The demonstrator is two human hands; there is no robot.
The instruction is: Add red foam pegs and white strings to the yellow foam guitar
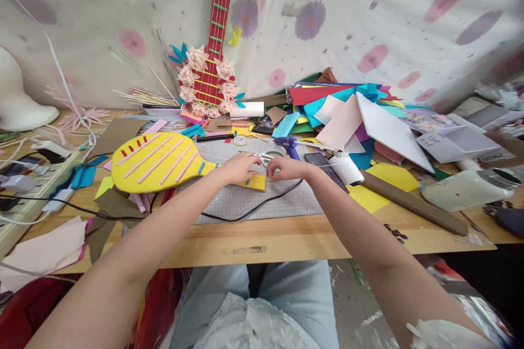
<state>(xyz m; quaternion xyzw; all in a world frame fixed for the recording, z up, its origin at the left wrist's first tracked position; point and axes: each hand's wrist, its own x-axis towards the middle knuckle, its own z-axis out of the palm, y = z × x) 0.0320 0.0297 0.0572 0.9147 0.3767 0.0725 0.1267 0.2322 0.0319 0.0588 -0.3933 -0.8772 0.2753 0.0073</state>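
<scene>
Item: yellow foam guitar [158,162], lying flat on the grey cutting mat [262,199]. Both sets of fingers met at its neck end. Left hand [239,168] was curled down onto the yellow neck, pressing it. Right hand [286,168] was pinched narrow, just beside the left; what it pinched was too small to tell. Pink strips and red marks were already on the body; the neck looked unfinished, by my judgement. Scissors [268,156] lay just beyond the fingertips, a blue glue gun [290,146] further out. Both forearms reached forward, converging.
</scene>
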